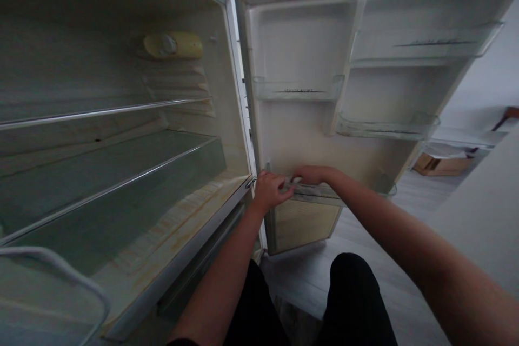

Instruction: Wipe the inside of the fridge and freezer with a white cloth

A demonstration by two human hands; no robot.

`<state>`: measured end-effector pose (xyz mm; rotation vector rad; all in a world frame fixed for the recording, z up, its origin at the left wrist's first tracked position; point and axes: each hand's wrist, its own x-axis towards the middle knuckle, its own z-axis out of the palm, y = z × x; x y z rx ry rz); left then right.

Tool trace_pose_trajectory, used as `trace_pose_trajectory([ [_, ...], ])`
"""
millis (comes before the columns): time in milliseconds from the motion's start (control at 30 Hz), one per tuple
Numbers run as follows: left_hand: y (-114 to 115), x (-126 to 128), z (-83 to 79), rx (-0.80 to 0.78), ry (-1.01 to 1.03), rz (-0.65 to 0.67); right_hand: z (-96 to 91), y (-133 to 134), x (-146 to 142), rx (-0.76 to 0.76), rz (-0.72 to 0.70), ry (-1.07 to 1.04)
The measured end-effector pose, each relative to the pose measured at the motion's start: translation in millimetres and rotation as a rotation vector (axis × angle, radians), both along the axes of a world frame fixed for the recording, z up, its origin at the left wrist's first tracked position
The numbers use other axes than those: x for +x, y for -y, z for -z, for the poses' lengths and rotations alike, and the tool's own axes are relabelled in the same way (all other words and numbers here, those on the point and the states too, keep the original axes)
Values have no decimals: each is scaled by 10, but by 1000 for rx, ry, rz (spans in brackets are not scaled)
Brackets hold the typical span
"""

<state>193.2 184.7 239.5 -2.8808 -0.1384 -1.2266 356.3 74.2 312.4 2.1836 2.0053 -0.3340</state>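
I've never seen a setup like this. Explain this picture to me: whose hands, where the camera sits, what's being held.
There is no machine here, just a person's own two bare hands. The camera is worn on the head, looking forward and down, so the person's dark-clothed knees show at the bottom.

On the left is an open fridge with a glass shelf inside; its open door fills the middle and right. The left hand is at the hinge-side end of a low door shelf, and the right hand is beside it. A small pale thing shows at the right hand's fingers, perhaps held, but it's too small to identify.
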Motion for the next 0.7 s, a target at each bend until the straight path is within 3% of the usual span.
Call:
trace_pose_trajectory([
  [167, -21, -10, -1, 39, 1, -24, 101, -599, -236, 62, -124, -206],
  [300, -45, -6, 6, 41, 7, -23, 178, -635, -142, 44, -175, -231],
  [400, -49, -1, 9, 39, 15, -18, 191, -400, 67, 26, -240, -248],
  [500, -37, 3, 6, 39, 28, -32, 168, 25, 316, 0, -218, -208],
  [700, -16, 23, 8, 26, 32, -26, 110, 820, 651, -78, 165, 14],
])
